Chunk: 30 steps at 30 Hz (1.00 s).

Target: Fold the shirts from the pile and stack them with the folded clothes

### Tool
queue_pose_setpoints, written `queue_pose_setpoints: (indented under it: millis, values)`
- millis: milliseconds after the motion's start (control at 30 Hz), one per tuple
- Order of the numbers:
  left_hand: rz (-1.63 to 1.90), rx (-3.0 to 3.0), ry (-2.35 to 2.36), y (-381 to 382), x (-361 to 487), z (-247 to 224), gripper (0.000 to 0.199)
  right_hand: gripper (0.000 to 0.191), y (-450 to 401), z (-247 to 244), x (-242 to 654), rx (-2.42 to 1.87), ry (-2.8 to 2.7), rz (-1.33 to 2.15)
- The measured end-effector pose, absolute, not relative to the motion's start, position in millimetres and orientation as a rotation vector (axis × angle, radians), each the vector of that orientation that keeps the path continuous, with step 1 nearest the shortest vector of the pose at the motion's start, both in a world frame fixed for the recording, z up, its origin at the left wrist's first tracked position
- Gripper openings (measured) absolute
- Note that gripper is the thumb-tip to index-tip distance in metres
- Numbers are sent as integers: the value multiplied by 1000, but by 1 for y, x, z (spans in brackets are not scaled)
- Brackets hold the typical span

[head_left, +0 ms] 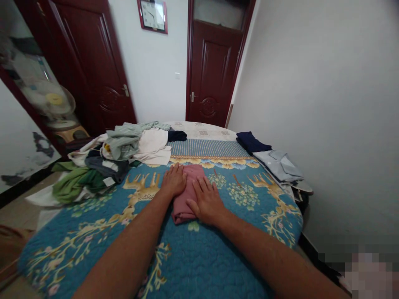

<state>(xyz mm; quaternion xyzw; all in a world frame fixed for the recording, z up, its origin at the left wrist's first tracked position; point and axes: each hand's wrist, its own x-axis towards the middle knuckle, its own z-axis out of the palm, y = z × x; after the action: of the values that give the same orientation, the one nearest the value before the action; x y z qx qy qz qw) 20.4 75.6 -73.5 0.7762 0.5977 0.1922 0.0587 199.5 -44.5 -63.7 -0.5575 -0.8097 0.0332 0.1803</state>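
Observation:
A pink folded garment (pixel 187 195) lies in a narrow bundle on the blue patterned quilt (pixel 199 257) that covers the table. Flat on its left edge rests my left hand (pixel 173 181), fingers stretched forward. My right hand (pixel 208 200) presses on the right side of the bundle, its fingers spread and the thumb pointing left across the cloth. Part of the garment is hidden under both hands, so I cannot tell what kind it is.
A loose heap of clothes (pixel 124 143) covers the far left, with green garments (pixel 75 182) nearest. At the right edge sit folded grey clothes (pixel 279 165) and a folded navy garment (pixel 252 142). A white wall (pixel 311 104) stands close on the right.

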Motion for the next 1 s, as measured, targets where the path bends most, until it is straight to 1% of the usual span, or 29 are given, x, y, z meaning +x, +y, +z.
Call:
queue_pose_setpoints:
  millis: [133, 267, 433, 533, 667, 800, 867, 933, 1000]
  values:
    - [736, 2289, 1856, 70, 9, -74, 52, 75, -84, -69, 211, -1507, -2373, 86]
    - [877, 2248, 1871, 58, -9, -75, 45, 74, -93, -60, 211, -1429, -2435, 50]
    - [983, 2236, 1721, 49, -26, -82, 49, 58, -89, -44, 196, -1280, -2537, -28]
    - [992, 2246, 1678, 51, -29, -87, 48, 48, -84, -41, 183, -1334, -2589, -128]
    - [933, 2282, 1661, 51, -30, -86, 48, 41, -75, -47, 172, -1374, -2583, -226]
    - [944, 2348, 1564, 47, -33, -79, 50, 29, -64, -50, 183, -1362, -2437, -105]
    - [929, 2424, 1449, 46, -34, -78, 54, 32, -57, -48, 193, -1358, -2300, 4]
    - [885, 2478, 1387, 46, -34, -77, 63, 38, -51, -42, 201, -1311, -2182, 106]
    - [867, 2495, 1375, 44, -32, -75, 67, 38, -47, -32, 205, -1254, -2098, 197]
